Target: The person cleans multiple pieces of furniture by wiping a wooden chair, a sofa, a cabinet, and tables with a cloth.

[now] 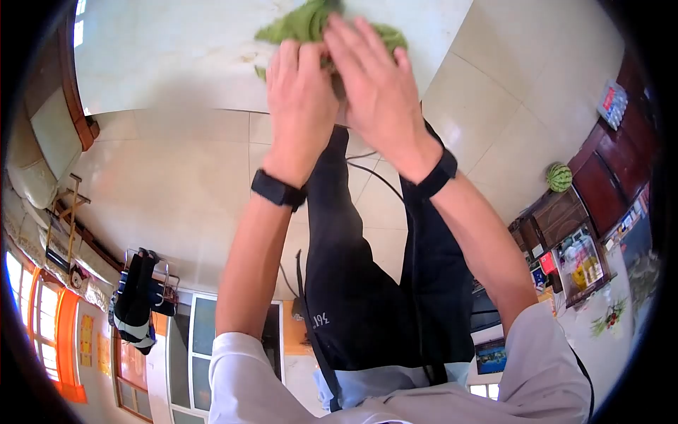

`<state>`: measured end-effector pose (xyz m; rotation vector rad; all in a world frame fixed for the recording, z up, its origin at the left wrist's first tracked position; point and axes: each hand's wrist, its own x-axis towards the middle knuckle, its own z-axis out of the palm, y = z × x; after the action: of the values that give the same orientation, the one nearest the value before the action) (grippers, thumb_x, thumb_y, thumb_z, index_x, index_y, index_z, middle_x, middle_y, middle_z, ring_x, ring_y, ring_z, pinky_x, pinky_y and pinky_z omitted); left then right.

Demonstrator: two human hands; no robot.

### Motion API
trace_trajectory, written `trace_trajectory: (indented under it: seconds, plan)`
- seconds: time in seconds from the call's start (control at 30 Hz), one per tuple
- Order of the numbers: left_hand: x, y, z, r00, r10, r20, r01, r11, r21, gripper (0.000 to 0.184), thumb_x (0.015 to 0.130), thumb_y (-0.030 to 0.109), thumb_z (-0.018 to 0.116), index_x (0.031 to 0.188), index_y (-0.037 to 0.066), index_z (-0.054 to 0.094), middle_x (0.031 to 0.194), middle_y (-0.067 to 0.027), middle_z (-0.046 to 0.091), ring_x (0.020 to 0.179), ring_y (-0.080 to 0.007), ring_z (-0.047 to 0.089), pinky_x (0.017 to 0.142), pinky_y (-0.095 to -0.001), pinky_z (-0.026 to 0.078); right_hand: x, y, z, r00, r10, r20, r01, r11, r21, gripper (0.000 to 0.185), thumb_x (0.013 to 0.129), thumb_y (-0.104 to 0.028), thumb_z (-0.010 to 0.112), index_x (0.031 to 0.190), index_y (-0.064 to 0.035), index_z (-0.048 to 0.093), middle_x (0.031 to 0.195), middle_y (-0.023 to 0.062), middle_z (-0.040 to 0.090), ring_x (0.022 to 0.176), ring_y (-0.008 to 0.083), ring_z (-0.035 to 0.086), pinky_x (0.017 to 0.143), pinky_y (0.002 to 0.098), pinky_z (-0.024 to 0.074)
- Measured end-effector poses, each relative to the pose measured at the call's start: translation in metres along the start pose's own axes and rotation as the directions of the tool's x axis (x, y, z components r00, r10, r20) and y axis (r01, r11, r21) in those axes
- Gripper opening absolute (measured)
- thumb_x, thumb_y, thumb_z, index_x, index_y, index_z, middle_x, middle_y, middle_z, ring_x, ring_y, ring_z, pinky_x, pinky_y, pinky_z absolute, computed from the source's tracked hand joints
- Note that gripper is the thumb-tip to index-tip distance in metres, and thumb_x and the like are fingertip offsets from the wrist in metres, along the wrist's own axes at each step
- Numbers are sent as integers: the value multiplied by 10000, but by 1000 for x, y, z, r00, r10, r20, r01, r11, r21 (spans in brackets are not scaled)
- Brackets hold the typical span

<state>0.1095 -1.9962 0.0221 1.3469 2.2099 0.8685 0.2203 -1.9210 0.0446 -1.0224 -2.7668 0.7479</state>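
Note:
A crumpled green cloth lies on the white tabletop at the top of the view. My left hand is at the cloth's near edge, its fingers bent down and closed on the fabric. Over the right part of the cloth, my right hand lies with fingers stretched out and slightly apart. Both hands are close side by side, and some of the cloth is hidden beneath them. Motion blurs the right fingertips a little. Each wrist wears a black band.
My legs in black trousers are below the table's near edge, on a tiled floor. A dark cable runs near my legs. At the right are a watermelon and dark red cabinets. A person sits at the lower left.

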Motion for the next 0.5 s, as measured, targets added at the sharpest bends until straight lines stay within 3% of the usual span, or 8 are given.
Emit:
trace_trajectory:
  seconds: [0.13, 0.27, 0.43, 0.5]
  plan:
    - [-27, 5, -3, 998, -55, 28, 56, 998, -39, 242, 831, -76, 593, 1050, 27, 607, 995, -163, 571, 965, -384, 553, 832, -458, 453, -22, -9, -8, 987, -21, 158, 24, 1000, -19, 473, 899, -93, 575, 1367, -25, 570, 1516, 83, 503, 1413, 270, 461, 1003, 496, 447]
    - [6, 5, 7, 997, -16, -80, 14, 999, -33, 196, 837, -80, 580, 1012, 3, 609, 987, -182, 571, 954, -395, 552, 842, -473, 456, 7, 3, -8, 998, -29, 52, 39, 979, -202, 517, 878, -75, 591, 1391, -28, 548, 1514, 82, 504, 1413, 265, 460, 1002, 467, 451]
    - [0, 15, 8, 995, -98, -26, 95, 992, -85, 185, 847, -85, 559, 998, -8, 632, 990, -200, 575, 945, -409, 560, 816, -475, 472, -3, 0, -18, 999, -21, 43, 29, 978, -206, 552, 857, -62, 622, 1401, -26, 539, 1518, 81, 498, 1416, 254, 457, 995, 449, 459]
    - [-37, 24, 12, 986, -164, 20, 165, 982, -90, 189, 844, -90, 558, 1003, -12, 624, 997, -202, 577, 959, -399, 566, 807, -468, 478, -29, -4, -21, 971, -1, 240, 55, 974, -219, 548, 859, -66, 625, 1398, -22, 538, 1533, 74, 481, 1418, 253, 453, 984, 437, 466]
